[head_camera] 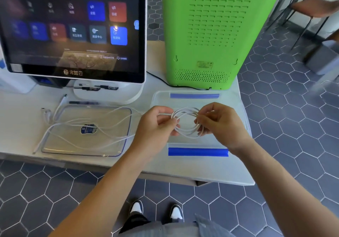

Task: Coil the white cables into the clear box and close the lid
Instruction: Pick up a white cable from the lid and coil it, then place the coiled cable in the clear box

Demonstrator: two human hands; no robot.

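**White cables: one coil in hand over the clear box, loose lengths on the lid**

White cables, item one: a small round coil of several loops, held in the air between both hands, directly above the clear box. Left hand is pinched shut on the left side of the coil, thumb and forefinger meeting on the strands. Right hand is closed on the right side, fingertips gathered around the loops. From the left hand the free lengths trail away leftward in long slack curves.

Loose lengths: draped across the lid, which lies flat on the table to the left of the box (a clear tray-like panel with a blue-and-white label near its middle). The plug ends rest on the table off the lid's far-left corner; another end runs off its near-left edge.

Clear box: open, set at the table's right end, with a blue latch strip along its near side and a paler one along its far side. What lies inside cannot be made out.

Surroundings: white table; a touchscreen terminal on a white stand behind the lid, with dark pens on its base; a green ventilated cabinet behind the box; grey hexagon floor tiles; the person's shoes below.
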